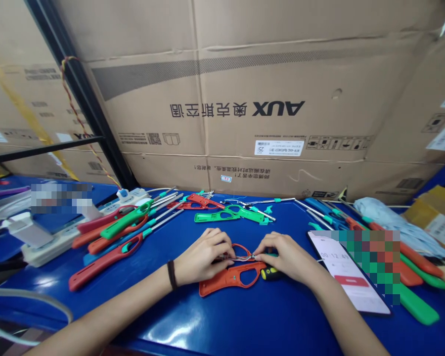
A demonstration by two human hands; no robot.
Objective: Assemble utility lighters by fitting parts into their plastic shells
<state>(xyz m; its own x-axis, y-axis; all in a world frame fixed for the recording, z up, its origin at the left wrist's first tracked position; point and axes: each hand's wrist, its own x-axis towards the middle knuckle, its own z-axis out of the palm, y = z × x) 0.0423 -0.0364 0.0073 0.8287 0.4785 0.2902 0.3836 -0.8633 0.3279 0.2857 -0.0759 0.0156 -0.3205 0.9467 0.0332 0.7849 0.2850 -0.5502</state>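
An orange lighter casing half with a finger loop lies between my hands, partly hidden by my fingers. My left hand, a dark band at its wrist, closes over the body of this half. Thin wires run across it to my right hand, whose thumb and index finger pinch them near the loop's front end. Just nearer to me, the other orange casing half rests flat on the blue table, its inner side up. Beneath my right hand is a yellow and black screwdriver handle.
Several assembled lighters lie on the left beside a white power strip. Opened green casings and metal tubes lie behind my hands. A phone showing a timer and more lighters are on the right. Cardboard boxes stand behind the table.
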